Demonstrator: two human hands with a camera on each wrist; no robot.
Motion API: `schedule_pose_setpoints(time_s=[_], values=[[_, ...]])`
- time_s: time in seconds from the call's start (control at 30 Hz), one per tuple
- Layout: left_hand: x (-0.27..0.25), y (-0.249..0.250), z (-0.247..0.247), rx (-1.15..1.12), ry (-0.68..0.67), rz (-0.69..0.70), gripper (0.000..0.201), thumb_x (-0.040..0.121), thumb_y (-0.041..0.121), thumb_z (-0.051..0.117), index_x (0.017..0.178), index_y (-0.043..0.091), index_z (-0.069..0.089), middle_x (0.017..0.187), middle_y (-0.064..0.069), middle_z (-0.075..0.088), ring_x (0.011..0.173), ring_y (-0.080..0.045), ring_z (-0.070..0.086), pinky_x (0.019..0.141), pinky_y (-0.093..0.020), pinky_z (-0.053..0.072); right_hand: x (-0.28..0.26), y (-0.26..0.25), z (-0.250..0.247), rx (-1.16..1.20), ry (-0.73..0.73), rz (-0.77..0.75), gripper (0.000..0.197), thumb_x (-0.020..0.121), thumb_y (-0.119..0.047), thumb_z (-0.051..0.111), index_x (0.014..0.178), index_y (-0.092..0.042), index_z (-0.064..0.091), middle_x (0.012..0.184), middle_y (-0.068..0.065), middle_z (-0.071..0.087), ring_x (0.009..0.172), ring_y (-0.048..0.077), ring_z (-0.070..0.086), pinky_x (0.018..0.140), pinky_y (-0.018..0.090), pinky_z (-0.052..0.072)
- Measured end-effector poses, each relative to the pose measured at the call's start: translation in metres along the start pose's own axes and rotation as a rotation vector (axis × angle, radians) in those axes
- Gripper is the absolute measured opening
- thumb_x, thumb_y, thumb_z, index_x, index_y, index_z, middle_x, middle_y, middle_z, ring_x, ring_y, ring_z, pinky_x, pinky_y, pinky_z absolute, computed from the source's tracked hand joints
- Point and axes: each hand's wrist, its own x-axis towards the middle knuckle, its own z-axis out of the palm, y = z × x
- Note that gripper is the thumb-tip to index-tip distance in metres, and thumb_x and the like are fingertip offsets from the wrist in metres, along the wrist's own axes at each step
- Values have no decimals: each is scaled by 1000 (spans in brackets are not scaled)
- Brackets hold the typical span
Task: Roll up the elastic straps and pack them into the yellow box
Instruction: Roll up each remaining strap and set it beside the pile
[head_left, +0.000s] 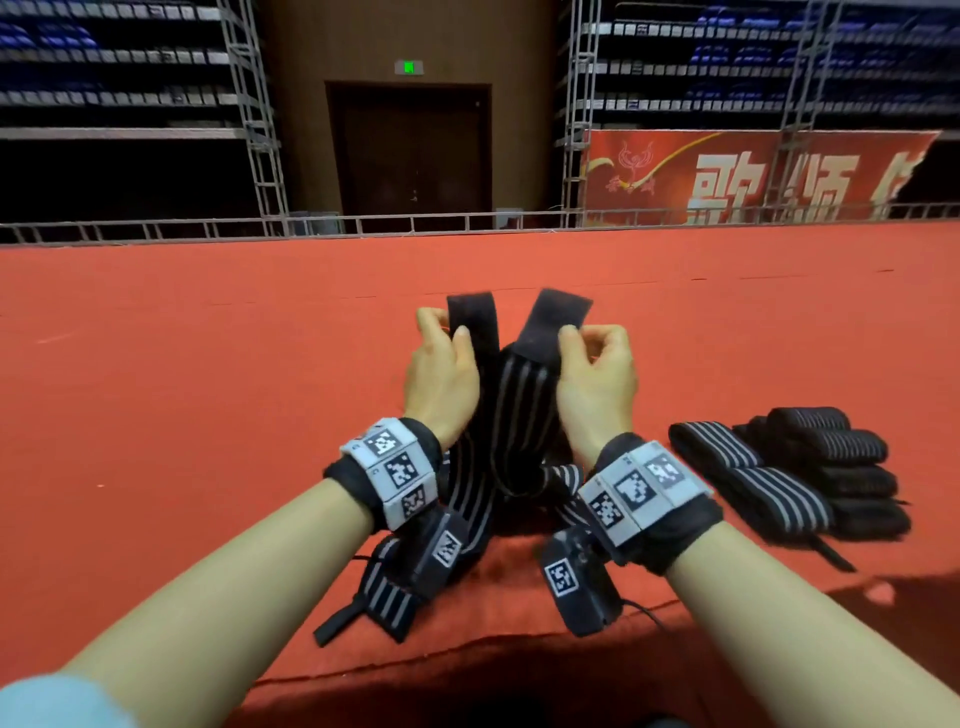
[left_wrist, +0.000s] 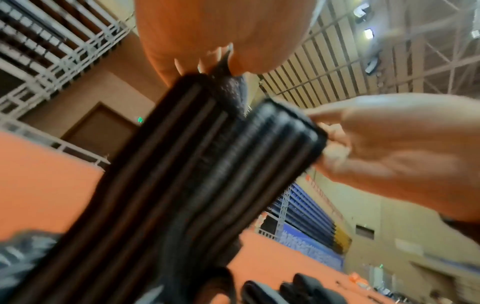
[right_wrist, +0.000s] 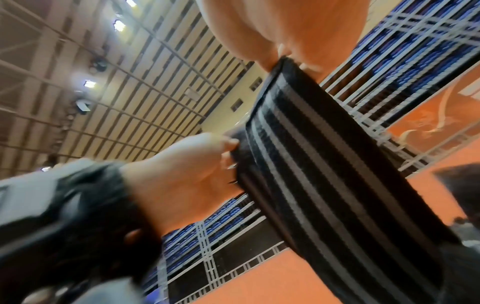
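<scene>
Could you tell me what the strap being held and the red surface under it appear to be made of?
Strap: looks like woven elastic webbing, matte black with grey lengthwise stripes; its plain black end looks fuzzy, possibly hook-and-loop. Red surface: seems a matte felt-like carpet or cloth, no shine, slightly wrinkled at the near edge.

Head downward; wrists upward, close.

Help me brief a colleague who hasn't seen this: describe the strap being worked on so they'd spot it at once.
Start at the red carpet and find the two raised hands mid-frame. Between them hangs a black strap with grey stripes; the left hand pinches one end, the right hand the other. Unlike the rolled straps lying at right, it is lifted and unrolled.
</scene>
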Motion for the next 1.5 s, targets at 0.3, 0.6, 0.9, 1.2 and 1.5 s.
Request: schedule_pose_setpoints(time_s=[0.3, 0.6, 0.9, 1.2, 1.5], values=[[8, 8, 8, -212, 221, -89, 13, 101, 16, 35, 113, 11, 38, 95, -2, 55, 86, -23, 53, 77, -35, 43, -15, -21, 13, 493, -673, 183, 32, 94, 5, 48, 111, -17, 63, 104, -2, 68, 93, 10, 64, 81, 23, 53], [-4, 11, -1, -209, -78, 12, 8, 94, 3, 45, 89, 5, 50, 79, -8, 53, 65, -16, 59, 55, -23, 47, 2, -34, 18, 190, -827, 84, 17, 92, -11, 61, 105, -19, 54, 103, 3, 58, 81, 12, 58, 63, 16, 46], [44, -16, -47, -99, 177, -190, 21, 100, 19, 39, 119, 10, 42, 88, -1, 57, 90, -28, 58, 82, -40, 46, 41, -98, -7, 188, -538, -125, 17, 83, -1, 70, 84, -11, 56, 87, 14, 63, 81, 19, 61, 78, 28, 48], [80, 21, -90, -80, 203, -66, 20, 98, 18, 44, 81, 13, 53, 81, -6, 60, 78, -25, 54, 75, -39, 46, 78, -197, -10, 304, -355, -211, 23, 80, -19, 77, 94, -10, 61, 94, 12, 70, 89, 21, 71, 86, 38, 57], [63, 32, -92, -172, 149, -41, 12, 94, 22, 54, 97, 15, 63, 93, -3, 68, 89, -17, 63, 82, -34, 51, 24, -138, 4, 278, -592, -71, 11, 93, -13, 62, 99, -7, 69, 98, 10, 72, 87, 17, 68, 81, 31, 55]])
